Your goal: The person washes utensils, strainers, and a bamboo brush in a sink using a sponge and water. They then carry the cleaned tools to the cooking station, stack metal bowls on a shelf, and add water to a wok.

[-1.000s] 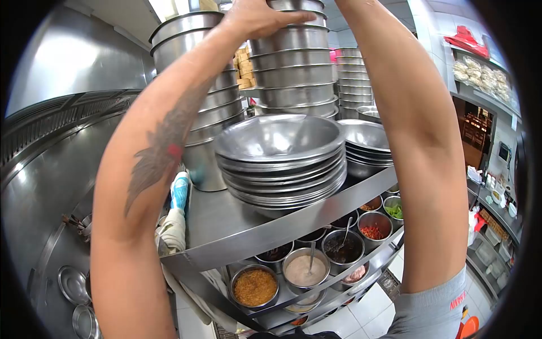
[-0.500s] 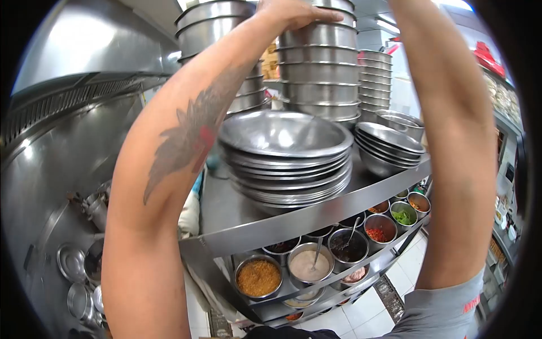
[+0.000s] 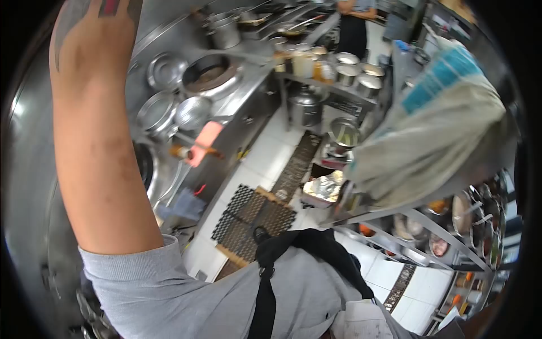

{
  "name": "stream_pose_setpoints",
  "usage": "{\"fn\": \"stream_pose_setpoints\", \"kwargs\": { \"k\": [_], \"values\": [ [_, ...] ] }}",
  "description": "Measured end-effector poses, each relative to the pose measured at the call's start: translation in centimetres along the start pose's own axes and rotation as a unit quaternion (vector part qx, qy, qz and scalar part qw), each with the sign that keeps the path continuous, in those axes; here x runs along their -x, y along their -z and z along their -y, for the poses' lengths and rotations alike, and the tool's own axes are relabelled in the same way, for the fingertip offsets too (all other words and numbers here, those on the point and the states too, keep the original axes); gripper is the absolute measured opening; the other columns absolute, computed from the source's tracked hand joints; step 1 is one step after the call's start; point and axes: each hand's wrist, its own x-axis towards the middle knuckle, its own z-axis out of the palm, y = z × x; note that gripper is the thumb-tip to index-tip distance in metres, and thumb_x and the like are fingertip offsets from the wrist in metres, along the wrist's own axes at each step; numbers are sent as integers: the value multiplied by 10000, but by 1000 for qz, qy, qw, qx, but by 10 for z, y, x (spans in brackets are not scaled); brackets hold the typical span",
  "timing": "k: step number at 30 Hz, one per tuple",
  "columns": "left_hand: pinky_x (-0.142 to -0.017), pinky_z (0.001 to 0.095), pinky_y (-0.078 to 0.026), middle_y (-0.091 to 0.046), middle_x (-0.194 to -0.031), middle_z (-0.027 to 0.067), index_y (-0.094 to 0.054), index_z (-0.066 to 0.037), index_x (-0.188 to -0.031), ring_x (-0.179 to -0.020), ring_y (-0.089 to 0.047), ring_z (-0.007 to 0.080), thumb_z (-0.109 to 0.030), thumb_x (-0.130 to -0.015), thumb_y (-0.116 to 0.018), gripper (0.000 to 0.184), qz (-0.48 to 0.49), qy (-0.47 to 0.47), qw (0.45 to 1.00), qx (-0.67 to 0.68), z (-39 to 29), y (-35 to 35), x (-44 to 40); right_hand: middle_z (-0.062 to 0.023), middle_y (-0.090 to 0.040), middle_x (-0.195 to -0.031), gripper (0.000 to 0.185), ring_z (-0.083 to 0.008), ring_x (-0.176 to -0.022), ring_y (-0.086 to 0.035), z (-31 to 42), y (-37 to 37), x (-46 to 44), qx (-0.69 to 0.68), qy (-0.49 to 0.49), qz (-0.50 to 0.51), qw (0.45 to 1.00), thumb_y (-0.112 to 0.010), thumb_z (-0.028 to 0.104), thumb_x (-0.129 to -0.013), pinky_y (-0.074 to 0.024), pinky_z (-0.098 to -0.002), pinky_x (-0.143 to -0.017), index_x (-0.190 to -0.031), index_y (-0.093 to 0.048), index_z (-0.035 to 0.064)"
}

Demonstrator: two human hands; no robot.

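Observation:
My left arm point(image 3: 107, 152) reaches up along the left edge, and its hand is beyond the top of the view. My right hand is out of view too; only a dark, blurred bit of what may be my right arm point(image 3: 488, 322) shows at the lower right. Nearest the left arm are round metal strainers point(image 3: 193, 113) and pans on the steel stove counter point(image 3: 248, 85). A grey-white cloth with a blue band point(image 3: 435, 130) hangs over the shelf edge at right. What either hand touches is hidden.
A black perforated mat point(image 3: 254, 217) lies on the white tiled floor. A foil-covered box point(image 3: 323, 189) and a metal pot point(image 3: 344, 134) stand in the middle. Ingredient containers point(image 3: 439, 246) fill the right shelf. Another person point(image 3: 354, 28) stands at the back.
My view has swung left and down, away from the stacked steel bowls and pots. My left hand, earlier against a tall pot stack, has left the view. The stove and floor now show.

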Motion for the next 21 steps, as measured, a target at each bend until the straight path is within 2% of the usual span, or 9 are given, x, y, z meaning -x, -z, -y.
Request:
{"fn": "stream_pose_setpoints", "kwargs": {
  "k": [5,10,11,12,14,15,16,18,21],
  "values": [
    [-705,304,-510,-620,-1036,109,-528,-6,-1170,-826,-580,174,-288,-906,-677,414,-38,154,983,90,53,85,136,-100,-711,-888,237,-252,-834,-686,142,-118,25,-203,-13,99,974,-693,287,-857,-532,-347,-791,-967,-718,78],
    [-583,272,-540,-684,-899,58,-636,-29,-1064,-670,-613,119,-248,-907,-689,274,-87,320,926,180,168,154,228,-77,-715,-874,219,-230,-826,-688,274,-216,108,-394,-62,286,871,-702,258,-855,-533,-325,-806,-973,-715,74],
    [-558,266,-546,-697,-872,48,-657,-33,-1043,-639,-619,108,-240,-907,-691,249,-92,365,912,165,199,167,246,-72,-665,-825,173,-248,-830,-664,293,-248,149,-452,96,214,860,-763,166,-789,-524,-310,-805,-906,-679,70],
    [-534,259,-552,-709,-845,37,-679,-38,-1022,-607,-626,97,-232,-908,-693,225,-83,405,904,112,229,177,266,-92,-637,-883,227,-278,-921,-644,315,-279,197,-486,76,206,846,-803,138,-731,-497,-357,-896,-865,-637,64],
    [-586,291,-599,-698,-819,53,-679,-11,-1019,-667,-674,105,-209,-923,-658,221,-41,444,889,-102,292,197,318,-130,-565,-1224,348,-316,-1188,-541,346,-300,252,-467,80,259,842,-793,203,-769,-401,-463,-1046,-1036,-631,50],
    [-557,297,-584,-703,-811,67,-689,-9,-1016,-639,-682,131,-177,-909,-642,205,-83,461,878,-101,301,198,338,-90,-551,-1250,392,-341,-1172,-523,355,-315,281,-512,-19,274,814,-772,249,-791,-422,-455,-1023,-1121,-629,92],
    [-579,318,-587,-710,-810,95,-693,-3,-1001,-648,-698,170,-161,-886,-645,201,-104,494,852,-140,320,209,357,-134,-536,-1294,433,-352,-1238,-508,356,-331,309,-504,-67,313,802,-762,191,-802,-423,-431,-1026,-1183,-601,58],
    [-600,339,-589,-716,-809,122,-697,3,-985,-657,-714,209,-145,-862,-648,198,-133,538,811,-186,344,234,396,-137,-583,-1172,347,-349,-1115,-558,351,-372,385,-449,-115,386,797,-730,191,-823,-467,-411,-936,-1139,-633,84],
    [-654,375,-586,-715,-785,128,-704,3,-999,-611,-713,261,-160,-855,-601,240,-181,554,743,-329,363,274,442,-158,-620,-1031,215,-371,-961,-618,333,-407,468,-434,-175,529,708,-692,125,-821,-497,-428,-836,-1014,-657,36]
  ]
}}
